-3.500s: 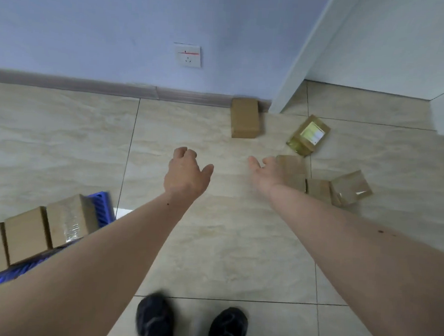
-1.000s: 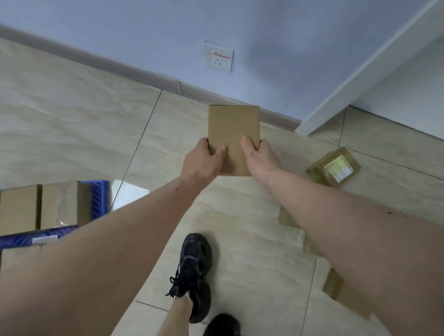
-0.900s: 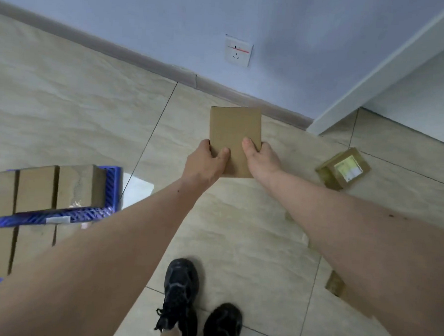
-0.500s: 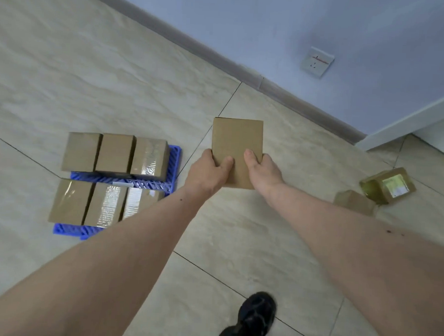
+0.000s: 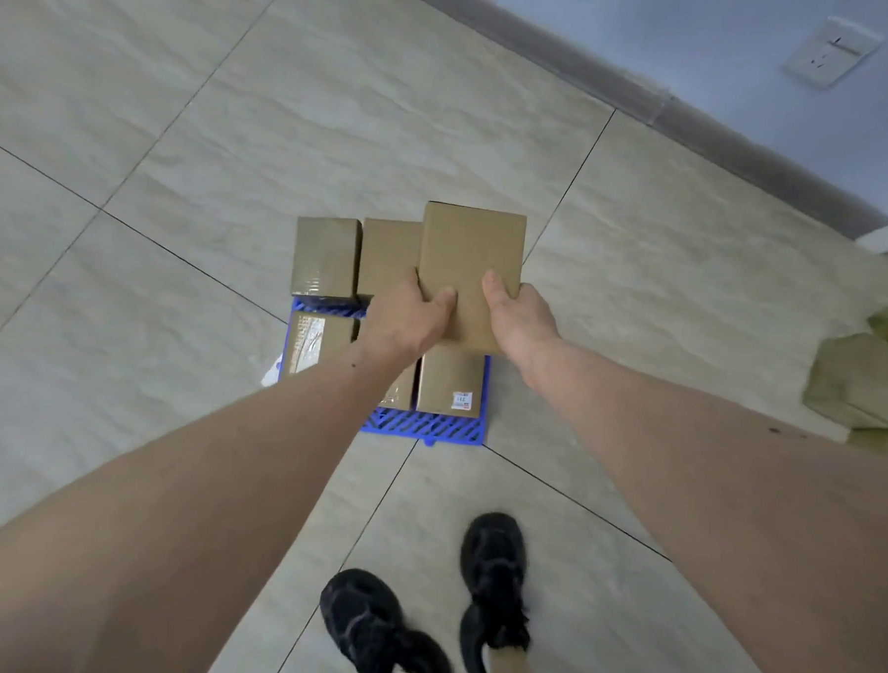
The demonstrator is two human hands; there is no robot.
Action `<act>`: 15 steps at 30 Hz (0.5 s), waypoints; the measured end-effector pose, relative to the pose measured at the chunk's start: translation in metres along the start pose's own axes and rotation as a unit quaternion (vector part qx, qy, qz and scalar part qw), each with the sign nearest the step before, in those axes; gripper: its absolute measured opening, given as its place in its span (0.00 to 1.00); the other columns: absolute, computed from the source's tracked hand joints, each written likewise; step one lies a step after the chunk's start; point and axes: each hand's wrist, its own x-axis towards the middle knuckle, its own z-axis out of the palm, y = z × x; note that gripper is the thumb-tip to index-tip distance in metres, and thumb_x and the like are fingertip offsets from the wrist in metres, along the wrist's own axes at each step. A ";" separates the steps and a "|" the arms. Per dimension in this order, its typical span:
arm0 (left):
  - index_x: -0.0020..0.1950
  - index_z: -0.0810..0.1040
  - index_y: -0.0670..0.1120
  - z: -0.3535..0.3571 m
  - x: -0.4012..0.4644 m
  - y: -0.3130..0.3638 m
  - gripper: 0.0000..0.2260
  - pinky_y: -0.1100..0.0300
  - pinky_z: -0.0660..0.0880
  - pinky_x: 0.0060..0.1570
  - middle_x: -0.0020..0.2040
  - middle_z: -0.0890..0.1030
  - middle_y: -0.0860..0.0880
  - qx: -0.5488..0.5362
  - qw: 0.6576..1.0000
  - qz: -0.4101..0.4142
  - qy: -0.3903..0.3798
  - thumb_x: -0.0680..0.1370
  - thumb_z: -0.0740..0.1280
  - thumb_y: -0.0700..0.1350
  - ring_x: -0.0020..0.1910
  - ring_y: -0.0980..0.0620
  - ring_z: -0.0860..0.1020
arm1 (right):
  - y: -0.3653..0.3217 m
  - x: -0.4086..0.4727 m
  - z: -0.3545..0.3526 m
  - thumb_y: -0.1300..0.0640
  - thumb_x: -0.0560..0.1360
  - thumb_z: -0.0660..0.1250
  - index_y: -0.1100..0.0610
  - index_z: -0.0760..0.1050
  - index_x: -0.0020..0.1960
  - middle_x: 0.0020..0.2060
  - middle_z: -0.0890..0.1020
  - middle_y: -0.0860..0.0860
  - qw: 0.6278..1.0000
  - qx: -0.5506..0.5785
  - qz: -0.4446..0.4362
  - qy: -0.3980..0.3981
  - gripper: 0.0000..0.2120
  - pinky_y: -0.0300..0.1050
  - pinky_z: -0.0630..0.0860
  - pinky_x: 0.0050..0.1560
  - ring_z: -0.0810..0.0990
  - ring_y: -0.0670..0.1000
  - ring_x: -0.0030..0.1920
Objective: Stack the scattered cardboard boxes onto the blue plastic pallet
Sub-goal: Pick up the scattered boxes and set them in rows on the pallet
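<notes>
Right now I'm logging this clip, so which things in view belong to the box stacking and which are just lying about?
Part of the job:
- held cardboard box, gripped by left hand and right hand
- blue pallet
- boxes on the pallet
- loose boxes on the floor

Just there:
- wall socket
- black shoes
- white scrap beside the pallet

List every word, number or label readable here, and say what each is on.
"231", roughly: small sticker on the near right box on the blue pallet; very small, uncertain.
Label on the near left box: print too blurred to read.
Held box: no text visible.
Wall socket: marks unreadable.
</notes>
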 end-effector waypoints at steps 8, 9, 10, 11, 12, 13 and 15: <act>0.63 0.73 0.47 -0.050 0.039 -0.039 0.20 0.59 0.72 0.54 0.58 0.80 0.50 -0.083 0.995 -0.036 0.029 0.74 0.69 0.52 0.56 0.49 0.77 | -0.048 0.029 0.072 0.39 0.79 0.55 0.56 0.65 0.71 0.67 0.73 0.54 0.999 -0.025 -0.010 -0.047 0.28 0.47 0.67 0.61 0.72 0.57 0.66; 0.64 0.72 0.47 -0.055 0.045 -0.043 0.20 0.58 0.72 0.55 0.58 0.79 0.49 -0.096 0.994 -0.048 0.031 0.74 0.69 0.51 0.57 0.49 0.77 | -0.054 0.033 0.079 0.39 0.79 0.55 0.56 0.66 0.71 0.66 0.74 0.54 0.998 -0.027 -0.009 -0.054 0.27 0.48 0.69 0.63 0.73 0.57 0.64; 0.64 0.72 0.47 -0.060 0.052 -0.047 0.21 0.58 0.72 0.55 0.58 0.79 0.49 -0.106 0.992 -0.059 0.035 0.74 0.69 0.51 0.57 0.49 0.77 | -0.060 0.037 0.087 0.39 0.79 0.55 0.56 0.67 0.70 0.65 0.75 0.54 0.998 -0.032 -0.005 -0.062 0.27 0.50 0.69 0.65 0.74 0.58 0.63; 0.64 0.72 0.47 -0.065 0.059 -0.052 0.21 0.59 0.72 0.54 0.58 0.79 0.49 -0.116 0.990 -0.067 0.038 0.74 0.69 0.51 0.56 0.48 0.77 | -0.066 0.041 0.095 0.39 0.79 0.55 0.56 0.67 0.70 0.64 0.76 0.54 0.997 -0.038 -0.002 -0.070 0.27 0.53 0.70 0.65 0.75 0.58 0.62; 0.64 0.72 0.47 -0.070 0.067 -0.056 0.21 0.59 0.72 0.53 0.58 0.79 0.49 -0.124 0.989 -0.072 0.040 0.73 0.70 0.50 0.55 0.49 0.77 | -0.072 0.046 0.103 0.38 0.78 0.55 0.55 0.67 0.70 0.64 0.76 0.55 0.996 -0.043 0.001 -0.074 0.28 0.54 0.70 0.65 0.75 0.58 0.62; 0.63 0.72 0.48 -0.074 0.076 -0.061 0.20 0.59 0.72 0.52 0.57 0.79 0.49 -0.130 0.988 -0.074 0.042 0.73 0.70 0.50 0.54 0.49 0.78 | -0.077 0.051 0.110 0.38 0.78 0.54 0.55 0.66 0.70 0.64 0.76 0.55 0.996 -0.046 0.005 -0.076 0.28 0.55 0.70 0.65 0.75 0.59 0.62; 0.62 0.71 0.47 -0.083 0.094 -0.073 0.20 0.60 0.71 0.49 0.53 0.78 0.51 -0.138 0.987 -0.072 0.045 0.73 0.71 0.50 0.52 0.49 0.77 | -0.087 0.062 0.128 0.38 0.78 0.55 0.56 0.65 0.71 0.65 0.75 0.56 0.996 -0.039 0.017 -0.083 0.29 0.57 0.71 0.66 0.74 0.60 0.63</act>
